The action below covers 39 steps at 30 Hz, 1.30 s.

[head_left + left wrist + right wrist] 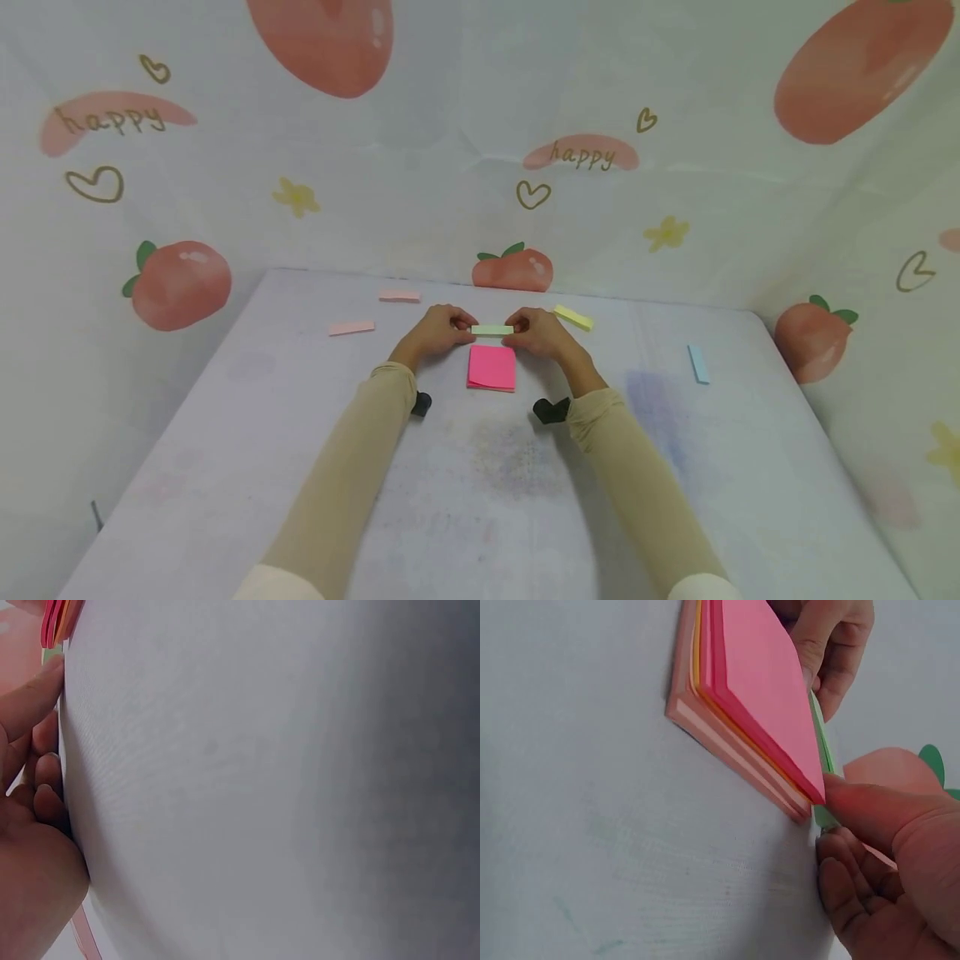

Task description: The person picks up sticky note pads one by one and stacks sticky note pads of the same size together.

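Observation:
A narrow pale green sticky-note strip pad lies crosswise between both hands just beyond a square pad of sticky notes. My left hand pinches its left end between thumb and fingers. At the other end, my right hand pinches it the same way. Bright pink on top, the square sticky-note pad sits directly in front of the strip. In the right wrist view its layered edge shows pink, orange and paler sheets, and the green strip stands right behind it. The left wrist view catches only a corner of the pad.
Two pink strip pads lie to the left. A yellow strip pad rests just beyond my right hand, and a blue one farther right. A patterned cloth backdrop rises behind the table.

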Each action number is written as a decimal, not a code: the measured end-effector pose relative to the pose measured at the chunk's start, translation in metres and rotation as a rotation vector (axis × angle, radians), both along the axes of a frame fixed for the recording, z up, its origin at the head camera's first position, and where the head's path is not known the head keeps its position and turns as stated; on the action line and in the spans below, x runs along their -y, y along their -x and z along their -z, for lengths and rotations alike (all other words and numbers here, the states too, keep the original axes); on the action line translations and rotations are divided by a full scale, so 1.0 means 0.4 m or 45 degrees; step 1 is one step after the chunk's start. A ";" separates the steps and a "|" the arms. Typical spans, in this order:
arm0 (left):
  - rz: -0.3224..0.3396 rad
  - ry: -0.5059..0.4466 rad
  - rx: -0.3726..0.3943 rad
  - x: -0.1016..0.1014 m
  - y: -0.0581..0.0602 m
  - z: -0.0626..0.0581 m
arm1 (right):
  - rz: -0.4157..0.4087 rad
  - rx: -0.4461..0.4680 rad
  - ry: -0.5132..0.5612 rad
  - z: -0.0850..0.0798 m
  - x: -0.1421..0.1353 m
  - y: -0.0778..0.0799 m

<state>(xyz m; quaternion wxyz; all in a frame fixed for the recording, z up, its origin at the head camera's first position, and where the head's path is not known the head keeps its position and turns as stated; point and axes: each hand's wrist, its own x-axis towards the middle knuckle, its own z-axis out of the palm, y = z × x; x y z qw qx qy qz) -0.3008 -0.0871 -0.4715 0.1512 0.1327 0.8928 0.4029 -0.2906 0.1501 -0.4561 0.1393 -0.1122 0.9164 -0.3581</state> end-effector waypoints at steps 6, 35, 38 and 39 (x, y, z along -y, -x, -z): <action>0.009 0.010 -0.019 0.001 -0.001 0.001 | -0.027 -0.114 -0.152 -0.012 0.012 -0.010; 0.002 -0.010 -0.001 0.002 -0.014 -0.008 | 0.110 -0.250 -0.811 -0.015 -0.056 -0.041; 0.005 -0.006 -0.008 0.002 -0.011 -0.005 | 0.113 -0.237 -0.819 -0.016 -0.076 -0.036; 0.010 -0.002 -0.014 0.002 -0.010 -0.004 | 0.115 -0.231 -0.818 -0.017 -0.083 -0.034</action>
